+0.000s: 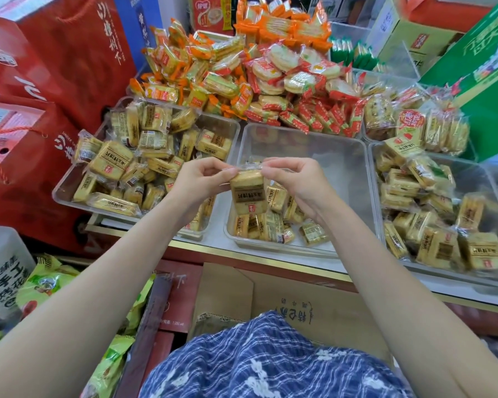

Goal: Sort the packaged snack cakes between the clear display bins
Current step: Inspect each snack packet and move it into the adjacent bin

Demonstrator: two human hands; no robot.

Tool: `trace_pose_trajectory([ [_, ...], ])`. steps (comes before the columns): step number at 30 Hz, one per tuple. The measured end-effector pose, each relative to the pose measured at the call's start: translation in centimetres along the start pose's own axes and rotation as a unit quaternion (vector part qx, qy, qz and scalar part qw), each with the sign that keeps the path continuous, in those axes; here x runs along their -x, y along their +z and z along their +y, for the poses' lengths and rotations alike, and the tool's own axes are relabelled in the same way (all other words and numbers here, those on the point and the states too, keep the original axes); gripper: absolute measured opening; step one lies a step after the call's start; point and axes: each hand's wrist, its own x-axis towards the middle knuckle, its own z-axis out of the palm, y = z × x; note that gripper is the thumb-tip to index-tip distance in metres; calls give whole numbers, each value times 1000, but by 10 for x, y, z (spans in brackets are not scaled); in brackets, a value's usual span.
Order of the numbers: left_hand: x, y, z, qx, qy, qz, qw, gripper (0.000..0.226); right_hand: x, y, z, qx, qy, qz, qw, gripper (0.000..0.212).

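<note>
Three clear bins sit side by side on the counter: the left bin (69,193) heaped, the right bin (374,173) nearly as full, the middle bin (299,139) filled only along its near edge. Above that middle one, the left hand (202,179) and right hand (296,182) both pinch the top seal of one snack cake (247,193), which hangs upright. The crinkly film looks slippery; a loose pinch could drop it among the wrong batch.

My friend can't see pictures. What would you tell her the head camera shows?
Two hands, left and right, pinch the top edge of one wrapped snack cake above the half-filled middle clear bin. fuller bins of the same cakes sit either side, with orange and red snack packets piled behind.
</note>
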Motion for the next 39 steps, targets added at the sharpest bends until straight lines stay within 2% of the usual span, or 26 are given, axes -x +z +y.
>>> trace_pose_trajectory([
  [4, -2, -2, -2, -45, 6, 22, 999, 13, 1, 7, 0, 23, 1, -7, 1000, 7],
  [8, -7, -5, -6, -200, 52, 49, 977, 22, -5, 6, 10, 195, -51, 51, 978, 18],
  [10, -9, -16, -14, -294, 51, 59, 953, 18, -13, -5, 16, 274, -55, 77, 957, 16],
  [12, -8, -30, -26, -376, 37, 79, 923, 20, -24, -18, 24, 367, -27, 71, 927, 13],
  [14, -7, -43, -37, -410, 24, 111, 905, 23, -38, -24, 28, 453, -22, 60, 889, 19],
  [16, -6, -56, -43, -433, 12, 146, 889, 25, -54, -17, 25, 478, -52, 56, 875, 23],
  [18, -6, -71, -48, -486, 28, 166, 858, 26, -73, 2, 15, 472, -91, 34, 876, 22],
  [20, -7, -88, -53, -547, 28, 182, 817, 27, -94, 29, 4, 484, -129, -12, 866, 22],
  [21, -6, -96, -55, -563, 3, 191, 804, 27, -107, 44, 1, 498, -143, -44, 854, 23],
  [22, -5, -103, -59, -570, -28, 194, 798, 29, -118, 59, 0, 517, -148, -79, 839, 27],
  [24, -4, -115, -68, -588, -65, 181, 786, 36, -139, 87, 2, 569, -127, -154, 798, 51],
  [27, -4, -120, -81, -588, -51, 174, 788, 39, -159, 114, 15, 685, -88, -219, 689, 85],
  [30, -4, -122, -85, -574, -34, 191, 795, 37, -165, 130, 31, 773, -84, -229, 585, 96],
  [31, -4, -121, -86, -573, -29, 193, 796, 36, -165, 133, 35, 794, -89, -228, 557, 96],
  [32, -4, -121, -86, -570, -24, 193, 798, 36, -166, 133, 36, 803, -96, -224, 544, 94],
  [33, -4, -122, -86, -567, -24, 193, 800, 35, -167, 131, 38, 802, -105, -218, 547, 91],
  [39, -4, -123, -84, -558, -25, 194, 806, 35, -145, 122, 27, 735, -166, -176, 634, 63],
])
